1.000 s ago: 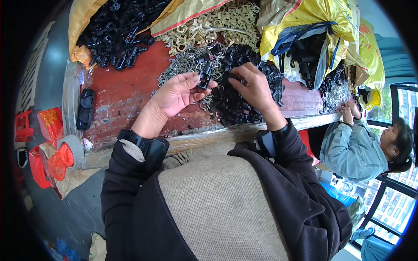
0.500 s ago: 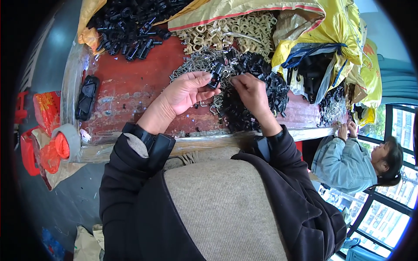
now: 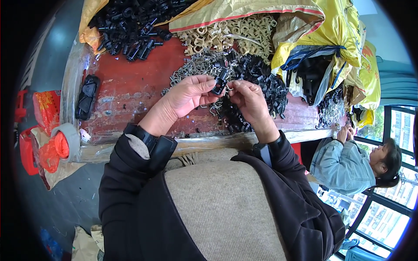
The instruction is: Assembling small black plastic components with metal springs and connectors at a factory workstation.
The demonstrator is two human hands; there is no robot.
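Between the thumb and fingers of my left hand (image 3: pixel 191 94) is a black plastic pipe fitting (image 3: pixel 220 81), held tilted over the table. My right hand (image 3: pixel 250 102) is closed in a pinch right beside it, on a small bent metal clip (image 3: pixel 229 85) that meets the fitting's side. Under and behind both hands lie a heap of silvery metal clips (image 3: pixel 191 64) and a heap of small black plastic parts (image 3: pixel 272 89). Beyond them is a pile of beige plastic clamps (image 3: pixel 248 32).
Black fittings (image 3: pixel 135 32) spill from an orange sack at the far left of the red table (image 3: pixel 126 71). A black case (image 3: pixel 87 97) lies near its left edge. Yellow sacks (image 3: pixel 322 26) stand at the far right. A co-worker (image 3: pixel 348 161) handles something at the right.
My right hand has come up against the fitting, with a metal clip now visible in its pinch. My left hand still holds the fitting, shifted slightly right.
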